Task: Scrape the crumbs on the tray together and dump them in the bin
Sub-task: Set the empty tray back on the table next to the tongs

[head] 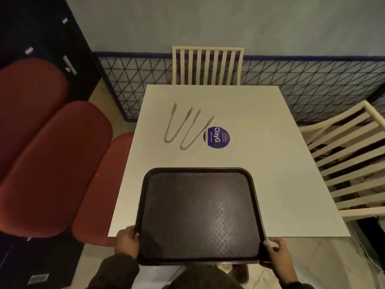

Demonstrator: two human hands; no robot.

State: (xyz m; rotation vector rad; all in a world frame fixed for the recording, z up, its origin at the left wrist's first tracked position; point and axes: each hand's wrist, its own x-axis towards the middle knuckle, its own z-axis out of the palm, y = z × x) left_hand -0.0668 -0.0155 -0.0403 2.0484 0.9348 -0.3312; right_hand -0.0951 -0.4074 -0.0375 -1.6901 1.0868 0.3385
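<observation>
A dark brown plastic tray [145, 180] lies over the near edge of the white table [270, 163], its near side sticking out past the edge. My left hand [127, 240] grips its near left corner, and my right hand [278, 252] grips its near right corner. The tray's textured surface looks bare; I can make out no crumbs on it. No bin is in view.
Two grey tongs [173, 126] [194, 132] lie on the far left part of the table beside a round purple sticker [216, 137]. A cream slatted chair [207, 65] stands behind the table, another [352, 163] at its right. Red cushioned seats [54, 163] are at the left.
</observation>
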